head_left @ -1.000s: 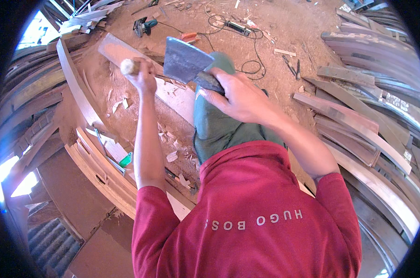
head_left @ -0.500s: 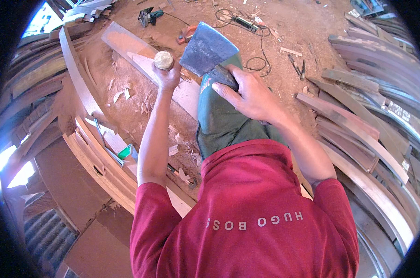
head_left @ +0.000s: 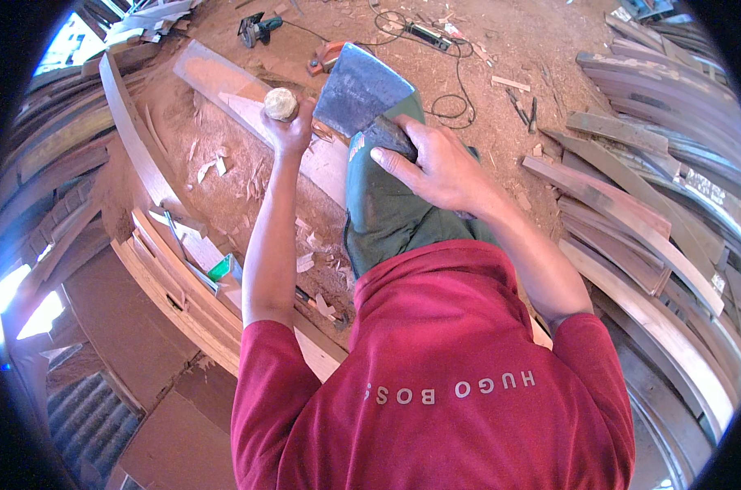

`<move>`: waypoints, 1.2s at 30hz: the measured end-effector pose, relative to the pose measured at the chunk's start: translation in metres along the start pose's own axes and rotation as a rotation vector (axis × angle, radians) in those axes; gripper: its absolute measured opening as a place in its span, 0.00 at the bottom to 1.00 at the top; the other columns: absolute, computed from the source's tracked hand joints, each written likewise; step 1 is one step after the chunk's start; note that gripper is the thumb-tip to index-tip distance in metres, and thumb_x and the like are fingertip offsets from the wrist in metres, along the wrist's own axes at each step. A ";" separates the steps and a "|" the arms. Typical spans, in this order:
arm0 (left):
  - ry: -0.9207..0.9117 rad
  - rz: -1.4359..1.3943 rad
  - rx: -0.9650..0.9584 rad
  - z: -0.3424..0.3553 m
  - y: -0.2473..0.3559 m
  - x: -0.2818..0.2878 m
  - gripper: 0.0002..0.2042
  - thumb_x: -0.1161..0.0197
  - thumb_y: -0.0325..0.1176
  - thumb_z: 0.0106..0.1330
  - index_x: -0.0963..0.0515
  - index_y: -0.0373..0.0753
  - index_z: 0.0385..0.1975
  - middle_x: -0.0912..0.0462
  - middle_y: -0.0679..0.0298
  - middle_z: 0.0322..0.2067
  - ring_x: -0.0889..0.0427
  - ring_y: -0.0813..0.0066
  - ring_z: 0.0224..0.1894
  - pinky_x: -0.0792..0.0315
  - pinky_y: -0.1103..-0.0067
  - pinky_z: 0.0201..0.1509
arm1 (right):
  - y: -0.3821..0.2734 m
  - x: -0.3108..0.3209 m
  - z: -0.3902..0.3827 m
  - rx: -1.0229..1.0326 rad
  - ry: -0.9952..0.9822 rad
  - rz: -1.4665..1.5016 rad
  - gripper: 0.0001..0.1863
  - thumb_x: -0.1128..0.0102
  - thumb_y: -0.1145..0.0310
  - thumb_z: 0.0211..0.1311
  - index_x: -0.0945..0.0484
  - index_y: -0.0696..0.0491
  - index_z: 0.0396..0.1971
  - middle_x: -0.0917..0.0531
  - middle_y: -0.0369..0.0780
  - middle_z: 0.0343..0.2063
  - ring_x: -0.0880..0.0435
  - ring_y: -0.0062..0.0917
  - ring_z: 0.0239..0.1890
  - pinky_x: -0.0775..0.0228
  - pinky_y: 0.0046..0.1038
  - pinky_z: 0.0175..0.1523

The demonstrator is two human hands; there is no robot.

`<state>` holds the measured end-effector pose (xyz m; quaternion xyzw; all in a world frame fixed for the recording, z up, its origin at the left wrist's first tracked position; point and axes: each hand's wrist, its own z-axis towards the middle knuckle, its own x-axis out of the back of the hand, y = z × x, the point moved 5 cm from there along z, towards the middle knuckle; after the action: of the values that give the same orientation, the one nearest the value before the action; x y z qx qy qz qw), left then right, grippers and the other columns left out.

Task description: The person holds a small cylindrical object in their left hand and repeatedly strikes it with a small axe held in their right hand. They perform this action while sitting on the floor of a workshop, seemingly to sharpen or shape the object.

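My left hand (head_left: pixel 290 131) is closed round a thick wooden handle whose pale, round end (head_left: pixel 281 104) faces up. To its right is a broad, flared steel blade (head_left: pixel 361 88), like that of an axe or adze. My right hand (head_left: pixel 437 163) grips the dark, blocky neck (head_left: pixel 389 137) behind that blade, thumb along the near side. Blade and neck are above my leg in green trousers (head_left: pixel 387 204). Whether the wooden handle joins the blade is hidden from this view.
A long plank (head_left: pixel 223 94) lies beyond my left hand, among wood shavings (head_left: pixel 214 166). A corded power saw (head_left: pixel 258 31) and an orange tool (head_left: pixel 325 59) sit farther off. Stacked curved timbers (head_left: pixel 624 196) line the right; more boards (head_left: pixel 183 286) lie at left.
My left hand and the wooden handle have shifted slightly left. The blade has dropped a little and tilted slightly, with my right hand still on its neck.
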<state>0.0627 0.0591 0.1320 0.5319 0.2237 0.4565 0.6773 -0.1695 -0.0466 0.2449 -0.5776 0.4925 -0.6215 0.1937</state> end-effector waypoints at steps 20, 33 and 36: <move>0.039 -0.067 -0.038 0.012 0.008 0.003 0.07 0.33 0.23 0.50 0.26 0.38 0.18 0.24 0.70 0.17 0.26 0.80 0.20 0.31 0.79 0.26 | -0.004 0.003 -0.002 0.083 0.081 0.023 0.22 0.42 0.58 0.64 0.25 0.63 0.47 0.18 0.56 0.28 0.17 0.48 0.34 0.28 0.42 0.42; 0.066 -0.124 -0.039 0.003 -0.022 0.008 0.04 0.35 0.23 0.55 0.24 0.36 0.25 0.22 0.69 0.22 0.23 0.81 0.26 0.27 0.80 0.32 | -0.009 0.003 0.006 0.088 0.069 -0.005 0.21 0.41 0.56 0.63 0.24 0.62 0.43 0.19 0.56 0.28 0.18 0.50 0.34 0.29 0.44 0.41; 0.047 -0.129 0.019 0.004 -0.016 0.007 0.04 0.36 0.22 0.54 0.24 0.36 0.25 0.22 0.69 0.23 0.23 0.82 0.27 0.28 0.81 0.33 | -0.012 0.005 0.006 0.067 0.079 0.011 0.21 0.41 0.57 0.63 0.24 0.61 0.44 0.19 0.55 0.27 0.18 0.50 0.33 0.29 0.45 0.39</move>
<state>0.0751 0.0628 0.1194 0.5119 0.2777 0.4220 0.6948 -0.1616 -0.0479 0.2565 -0.5429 0.4817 -0.6591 0.1968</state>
